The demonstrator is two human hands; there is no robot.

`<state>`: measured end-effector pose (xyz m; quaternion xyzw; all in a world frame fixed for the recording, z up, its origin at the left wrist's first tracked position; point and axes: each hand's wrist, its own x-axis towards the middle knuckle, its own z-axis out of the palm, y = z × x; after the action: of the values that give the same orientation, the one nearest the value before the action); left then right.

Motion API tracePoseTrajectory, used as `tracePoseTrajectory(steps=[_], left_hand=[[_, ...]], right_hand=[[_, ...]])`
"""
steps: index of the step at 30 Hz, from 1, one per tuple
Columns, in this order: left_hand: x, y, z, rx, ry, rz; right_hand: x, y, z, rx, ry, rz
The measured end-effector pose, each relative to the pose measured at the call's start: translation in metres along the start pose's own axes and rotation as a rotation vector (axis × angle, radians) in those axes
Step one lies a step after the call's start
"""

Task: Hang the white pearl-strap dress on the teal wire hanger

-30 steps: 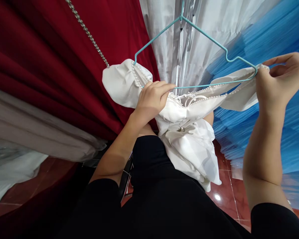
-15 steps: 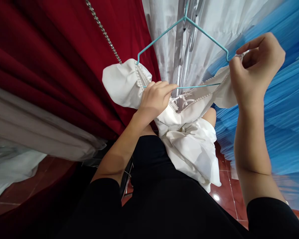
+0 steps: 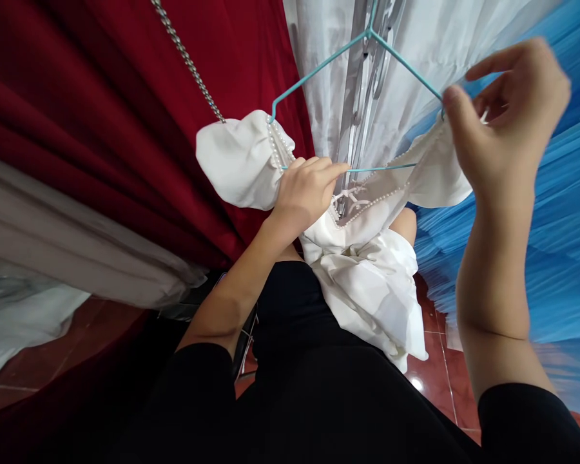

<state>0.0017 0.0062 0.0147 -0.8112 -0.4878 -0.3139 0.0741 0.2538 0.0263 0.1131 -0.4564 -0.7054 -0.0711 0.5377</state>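
A white dress (image 3: 362,283) with pearl-beaded edges and puffy sleeves hangs on a thin light-blue wire hanger (image 3: 319,67). My left hand (image 3: 307,193) is closed over the dress's neckline and the hanger's lower bar, its fingertips partly hidden. Its left sleeve (image 3: 239,161) sits at the hanger's left shoulder. At the hanger's right end, my right hand (image 3: 512,122) is beside the other sleeve (image 3: 437,174), thumb and forefinger apart. A small white bit shows by its curled fingers, slightly blurred. The dress's skirt bunches over my lap.
Dark red fabric (image 3: 232,58) hangs at the left, with a metal chain (image 3: 188,61) in front. White curtains (image 3: 314,71) and a metal post (image 3: 355,84) stand behind the hanger. Blue tulle (image 3: 560,258) fills the right side. Below are red floor tiles (image 3: 437,374).
My right hand has moved up and to the right, and its thumb and forefinger have parted from the sleeve edge. The hanger has shifted slightly right; my left hand keeps its hold.
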Motion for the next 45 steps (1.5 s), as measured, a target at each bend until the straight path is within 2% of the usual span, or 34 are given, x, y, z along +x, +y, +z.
tracePoseTrajectory(steps=[2, 3, 4, 7, 10, 13, 16, 18, 20, 23, 24, 27, 30, 33, 36, 39, 42, 43, 45], left_hand=[[0.000, -0.001, -0.001, -0.002, 0.005, -0.003], [0.000, -0.001, -0.001, -0.009, 0.008, -0.005], [0.001, -0.001, -0.001, -0.018, 0.006, -0.007], [0.002, -0.001, 0.000, -0.041, -0.012, -0.017], [0.002, -0.003, 0.003, -0.046, -0.024, -0.037], [-0.003, -0.004, 0.004, -0.065, -0.036, -0.038], [-0.009, -0.001, -0.003, -0.156, -0.033, 0.016], [-0.013, -0.001, -0.012, -0.233, 0.058, 0.020], [-0.017, -0.007, -0.020, -0.266, 0.244, -0.029], [-0.017, -0.029, -0.025, -0.189, 0.489, -0.124], [-0.015, -0.038, -0.025, -0.156, 0.513, -0.144], [-0.007, -0.060, -0.024, -0.129, 0.481, -0.189], [0.004, -0.068, -0.030, -0.191, 0.508, -0.226], [0.011, -0.076, -0.049, -0.284, 0.661, -0.208], [0.001, -0.093, -0.063, -0.323, 0.882, -0.225], [-0.029, -0.103, -0.055, -0.323, 0.996, -0.327], [-0.061, -0.087, -0.026, -0.338, 0.934, -0.386], [-0.068, -0.076, -0.017, -0.360, 0.853, -0.356], [-0.072, -0.050, -0.002, -0.344, 0.658, -0.139]], right_hand=[[-0.002, -0.007, -0.004, 0.068, 0.113, -0.146], [-0.005, -0.011, -0.002, 0.088, 0.127, -0.216], [-0.009, -0.016, 0.001, 0.087, 0.089, -0.247], [-0.029, -0.025, 0.030, 0.003, -0.180, -0.266], [-0.054, -0.019, 0.073, -0.137, -0.440, -0.101], [-0.072, -0.005, 0.104, -0.229, -0.406, -0.076], [-0.078, 0.001, 0.110, -0.235, -0.314, -0.100], [-0.077, -0.002, 0.104, -0.227, -0.294, -0.092], [-0.076, -0.006, 0.098, -0.228, -0.299, -0.084], [-0.076, -0.009, 0.096, -0.242, -0.326, -0.074], [-0.076, -0.008, 0.097, -0.244, -0.332, -0.070], [-0.078, -0.003, 0.102, -0.228, -0.308, -0.057], [-0.077, 0.004, 0.104, -0.196, -0.264, -0.061], [-0.074, 0.005, 0.101, -0.184, -0.287, -0.072], [-0.070, 0.003, 0.097, -0.190, -0.337, -0.068], [-0.069, -0.002, 0.097, -0.188, -0.362, -0.062], [-0.071, -0.007, 0.102, -0.170, -0.355, -0.061], [-0.072, -0.009, 0.104, -0.166, -0.348, -0.059], [-0.073, -0.012, 0.107, -0.165, -0.337, -0.054]])
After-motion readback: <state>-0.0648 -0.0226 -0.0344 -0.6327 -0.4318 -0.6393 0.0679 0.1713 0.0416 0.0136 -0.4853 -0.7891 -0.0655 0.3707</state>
